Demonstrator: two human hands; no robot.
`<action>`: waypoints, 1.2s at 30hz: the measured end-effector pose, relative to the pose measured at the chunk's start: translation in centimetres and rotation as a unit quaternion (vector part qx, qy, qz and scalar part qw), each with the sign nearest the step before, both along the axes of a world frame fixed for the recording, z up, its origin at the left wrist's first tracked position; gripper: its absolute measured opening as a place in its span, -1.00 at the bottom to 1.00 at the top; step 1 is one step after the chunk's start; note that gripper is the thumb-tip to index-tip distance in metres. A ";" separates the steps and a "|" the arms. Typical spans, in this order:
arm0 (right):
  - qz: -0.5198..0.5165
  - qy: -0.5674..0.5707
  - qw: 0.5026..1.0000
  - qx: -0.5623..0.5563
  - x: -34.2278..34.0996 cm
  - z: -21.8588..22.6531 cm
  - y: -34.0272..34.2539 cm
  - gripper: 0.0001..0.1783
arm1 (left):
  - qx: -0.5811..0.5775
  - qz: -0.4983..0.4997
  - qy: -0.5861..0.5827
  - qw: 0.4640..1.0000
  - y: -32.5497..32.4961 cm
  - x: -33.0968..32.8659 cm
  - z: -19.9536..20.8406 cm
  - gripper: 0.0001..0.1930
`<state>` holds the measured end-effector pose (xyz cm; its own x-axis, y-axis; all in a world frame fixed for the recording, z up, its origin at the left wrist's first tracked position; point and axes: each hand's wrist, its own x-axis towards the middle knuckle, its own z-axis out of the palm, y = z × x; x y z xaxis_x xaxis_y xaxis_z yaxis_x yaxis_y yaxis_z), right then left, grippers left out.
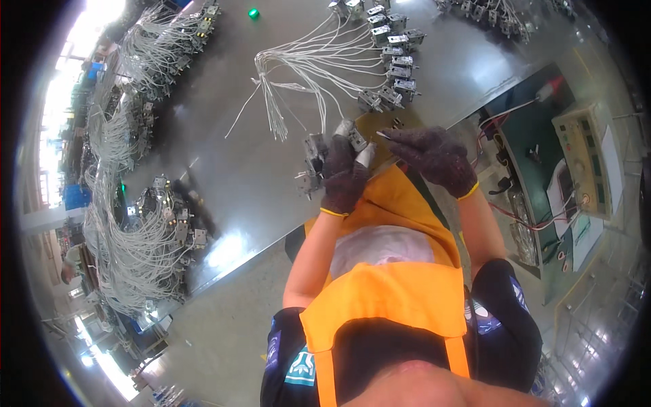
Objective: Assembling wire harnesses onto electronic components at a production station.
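Note:
My left hand (344,173), in a dark glove with pale coverings on the thumb and a fingertip, is closed around a small grey metal component (357,139) at the near edge of the metal table. More such components (314,154) hang just left of that hand, with white wires running to them. My right hand (437,156), gloved the same way, is held a little to the right with its fingers pressed together. A small pale tip (384,135) shows at its fingertips; what it belongs to is too small to tell.
A bundle of white wires (271,61) fans out to a row of metal components (400,61) on the table (224,176). Large wired heaps (129,230) line the left side. At right, a beige control box (582,159) and red cables (512,214) sit on a side bench.

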<state>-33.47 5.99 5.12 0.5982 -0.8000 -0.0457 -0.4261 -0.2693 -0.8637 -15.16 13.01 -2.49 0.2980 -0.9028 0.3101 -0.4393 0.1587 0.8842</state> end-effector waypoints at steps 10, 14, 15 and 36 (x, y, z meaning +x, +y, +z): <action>0.110 0.240 0.941 -0.214 3.8 0.3 -0.5 -0.74 | 0.007 -0.088 -0.194 0.977 -1.5 1.8 0.3 -0.40; 0.109 0.263 0.907 -0.309 4.1 0.5 -0.3 -0.82 | 0.011 -0.082 -0.062 0.995 -1.5 1.2 -0.9 -0.43; 0.111 0.260 0.906 -0.316 4.2 0.5 0.0 -0.82 | 0.013 -0.091 -0.057 0.994 -1.6 1.3 -1.2 -0.43; 0.061 0.059 0.967 0.241 3.7 -2.1 1.5 -0.57 | -0.011 0.024 -0.260 0.965 1.1 6.9 3.6 -0.48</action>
<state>-29.73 7.46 3.06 0.6550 -0.5917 -0.4700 -0.5199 0.0985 -0.8485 -8.31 14.10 1.10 0.1381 -0.8829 0.4488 -0.8304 0.1437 0.5382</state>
